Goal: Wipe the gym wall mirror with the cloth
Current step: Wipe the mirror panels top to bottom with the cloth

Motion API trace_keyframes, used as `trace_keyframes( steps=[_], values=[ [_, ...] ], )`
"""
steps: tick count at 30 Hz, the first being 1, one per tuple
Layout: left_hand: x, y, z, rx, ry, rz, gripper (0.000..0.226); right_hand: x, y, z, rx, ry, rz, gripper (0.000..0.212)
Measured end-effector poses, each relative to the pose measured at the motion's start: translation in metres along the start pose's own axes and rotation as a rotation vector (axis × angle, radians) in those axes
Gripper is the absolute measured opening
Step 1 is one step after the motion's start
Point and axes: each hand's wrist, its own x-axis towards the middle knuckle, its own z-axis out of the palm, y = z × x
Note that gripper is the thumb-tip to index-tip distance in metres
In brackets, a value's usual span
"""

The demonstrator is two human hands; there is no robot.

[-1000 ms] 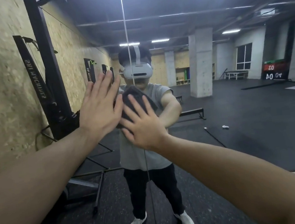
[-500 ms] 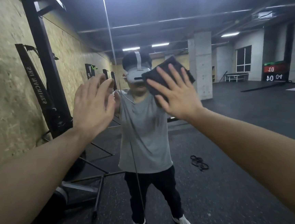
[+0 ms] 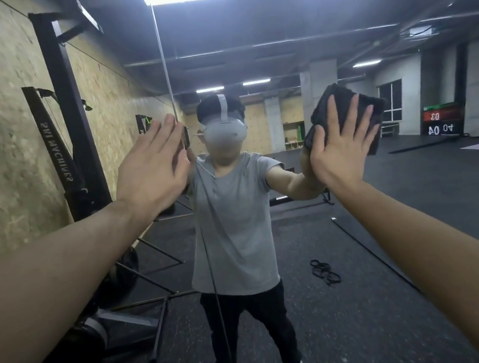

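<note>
Sweeping out toward three o'clock goes the right hand (image 3: 342,149), fingers spread flat on the dark cloth (image 3: 345,114) against the mirror (image 3: 278,47); left hand (image 3: 152,171) open, flat at nine o'clock.

mirror (image 3: 293,46): glossy glass, smooth, gave a sharp reflection; a thin vertical seam ran through it just right of the left hand's fingertips
cloth (image 3: 344,105): dark, thick, fuzzy fabric, matt, folded, pressed flat under the right hand (image 3: 342,146)
wall (image 3: 1,121): rough chipboard-like panel, tan, matt, left of the left hand (image 3: 150,171)
machine frame (image 3: 64,109): black metal, satin finish, white printed lettering on its slanted bar
floor (image 3: 361,330): dark speckled rubber-like matting, matt, below both hands
reflected pillar (image 3: 319,99): bare grey concrete, dull, between the two hands
reflected shirt (image 3: 236,225): soft grey cloth, matt
</note>
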Motion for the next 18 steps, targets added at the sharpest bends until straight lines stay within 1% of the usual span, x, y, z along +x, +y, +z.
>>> trace_keyframes(
  steps=[1, 3, 6, 10, 12, 15, 18],
  values=[
    [0.000, -0.001, -0.001, -0.004, -0.002, 0.004, 0.066, -0.002, -0.014, 0.003, 0.016, 0.012, 0.027, 0.063],
    [-0.001, -0.004, -0.002, -0.009, 0.001, 0.012, 0.067, -0.008, -0.046, 0.013, 0.010, 0.022, -0.032, 0.063],
    [-0.001, -0.008, 0.000, -0.020, 0.011, 0.026, 0.065, -0.022, -0.095, 0.025, -0.052, 0.017, -0.253, 0.063],
    [-0.002, -0.012, 0.001, -0.026, -0.001, 0.048, 0.064, -0.055, -0.148, 0.040, -0.083, -0.083, -0.609, 0.063],
    [-0.002, -0.013, 0.000, -0.024, -0.012, 0.053, 0.064, -0.073, -0.161, 0.050, -0.087, -0.114, -0.749, 0.063],
    [-0.001, -0.014, -0.003, -0.049, -0.010, 0.035, 0.062, -0.081, -0.164, 0.055, -0.084, -0.122, -0.862, 0.064],
    [-0.001, -0.011, -0.005, -0.050, -0.032, 0.035, 0.058, -0.064, -0.149, 0.049, -0.065, -0.121, -1.036, 0.055]
  ],
)
